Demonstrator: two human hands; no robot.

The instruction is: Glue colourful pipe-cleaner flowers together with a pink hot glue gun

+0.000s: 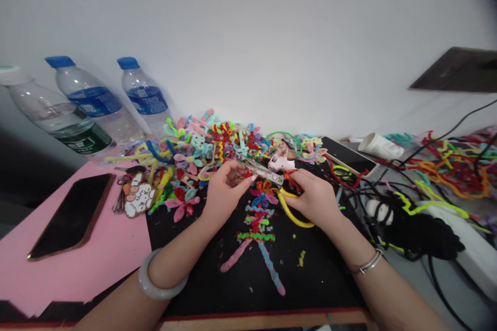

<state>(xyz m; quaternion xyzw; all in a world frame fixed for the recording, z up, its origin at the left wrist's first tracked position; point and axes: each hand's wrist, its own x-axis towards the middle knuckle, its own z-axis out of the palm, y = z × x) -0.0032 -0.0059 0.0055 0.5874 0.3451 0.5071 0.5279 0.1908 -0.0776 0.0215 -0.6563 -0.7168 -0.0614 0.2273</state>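
Note:
Scissors (275, 178) with steel blades and a yellow and orange handle are in my right hand (313, 197), its fingers closed round the loops. The blades point left, towards my left hand (226, 189). My left thumb and fingers are curled into a pinch beside the blade tips; a bit of red shows there, too small to name. Below the blades, a figure of pipe cleaner pieces (256, 222) lies on the black mat (209, 279), with wavy cross strips and two legs, one pink and one blue and pink. A red and pink pipe cleaner flower (181, 204) lies left of my left hand.
Behind my hands is a heap of colourful pipe cleaner pieces (202, 147). At left are a phone (73, 217) on pink paper (112, 248), a keychain (139, 199) and plastic bottles (145, 95). Right are another phone (349, 158), a paper cup (380, 146), cables and a power strip (458, 238).

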